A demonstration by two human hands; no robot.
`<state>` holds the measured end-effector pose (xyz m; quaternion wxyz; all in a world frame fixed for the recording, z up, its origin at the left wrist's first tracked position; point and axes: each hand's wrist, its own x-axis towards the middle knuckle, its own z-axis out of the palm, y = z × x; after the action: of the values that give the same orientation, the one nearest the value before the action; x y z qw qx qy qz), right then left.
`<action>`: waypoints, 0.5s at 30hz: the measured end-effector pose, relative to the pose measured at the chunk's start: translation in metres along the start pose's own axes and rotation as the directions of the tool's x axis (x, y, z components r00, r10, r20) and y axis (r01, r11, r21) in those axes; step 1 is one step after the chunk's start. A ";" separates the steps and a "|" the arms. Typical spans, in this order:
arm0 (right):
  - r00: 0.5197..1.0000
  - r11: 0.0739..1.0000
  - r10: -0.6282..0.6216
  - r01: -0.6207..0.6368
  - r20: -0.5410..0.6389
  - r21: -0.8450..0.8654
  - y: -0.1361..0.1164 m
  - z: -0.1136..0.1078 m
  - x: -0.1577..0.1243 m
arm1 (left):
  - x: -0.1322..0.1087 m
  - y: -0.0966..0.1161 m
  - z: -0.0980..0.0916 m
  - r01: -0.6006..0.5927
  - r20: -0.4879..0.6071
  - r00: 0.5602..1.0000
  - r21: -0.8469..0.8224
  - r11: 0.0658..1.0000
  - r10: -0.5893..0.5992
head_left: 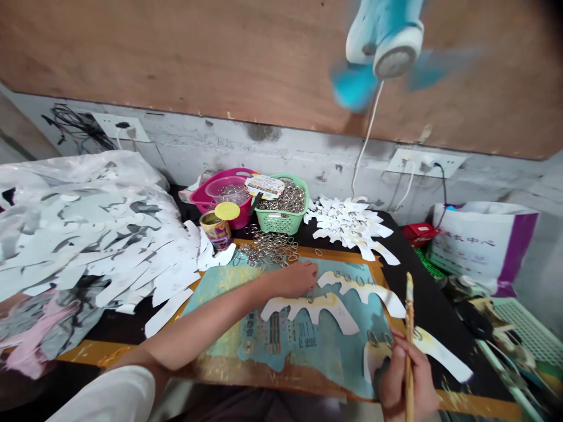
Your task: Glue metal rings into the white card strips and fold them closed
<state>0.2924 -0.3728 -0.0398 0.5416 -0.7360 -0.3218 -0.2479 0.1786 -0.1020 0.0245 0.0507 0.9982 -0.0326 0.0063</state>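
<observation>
My left hand [295, 278] reaches across the blue-green mat [290, 343] with its fingers curled at the top edge of a white paper cutout [308, 309], close to a loose pile of metal rings [267, 249]. What it pinches is too small to make out. My right hand [404, 378] is closed round a wooden brush [409, 340] held upright near the front edge, over another white cutout [433, 350] with rings on it. A third cutout [365, 291] carrying several rings lies between them.
A green basket [281, 212] of rings, a pink bowl [220, 196] and a yellow-lidded tin [219, 225] stand behind the mat. A heap of white cutouts [92, 246] fills the left; a smaller stack [349, 225] lies at the back. A blue fan [382, 41] hangs overhead. A shopping bag [479, 243] stands right.
</observation>
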 end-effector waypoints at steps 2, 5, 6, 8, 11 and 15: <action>1.000 1.000 -0.022 0.022 -0.014 -0.006 -0.004 0.000 0.002 | 0.001 0.001 0.002 0.013 -0.001 1.000 0.022 1.000 -0.013; 0.999 0.999 -0.033 0.032 -0.022 -0.022 -0.007 0.000 0.003 | 0.001 0.003 0.003 0.037 0.000 0.999 0.042 0.998 -0.037; 0.999 0.999 -0.032 0.031 -0.022 -0.024 -0.007 0.000 0.002 | 0.001 0.004 0.003 0.051 0.001 0.999 0.047 0.998 -0.051; 0.999 0.999 -0.031 0.030 -0.021 -0.028 -0.005 0.000 0.002 | 0.002 0.007 0.003 0.084 -0.001 0.996 0.052 0.995 -0.084; 0.998 0.998 -0.048 0.048 -0.031 -0.028 -0.004 0.000 0.001 | 0.003 0.013 0.002 0.130 -0.005 0.991 0.049 0.990 -0.130; 0.998 0.998 -0.048 0.046 -0.050 -0.033 -0.007 0.001 0.002 | 0.001 0.014 0.000 0.240 -0.042 0.970 0.021 0.970 -0.239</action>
<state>0.2884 -0.3698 -0.0341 0.5318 -0.7302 -0.3211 -0.2842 0.1784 -0.1156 0.0256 0.0388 0.9951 0.0892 0.0198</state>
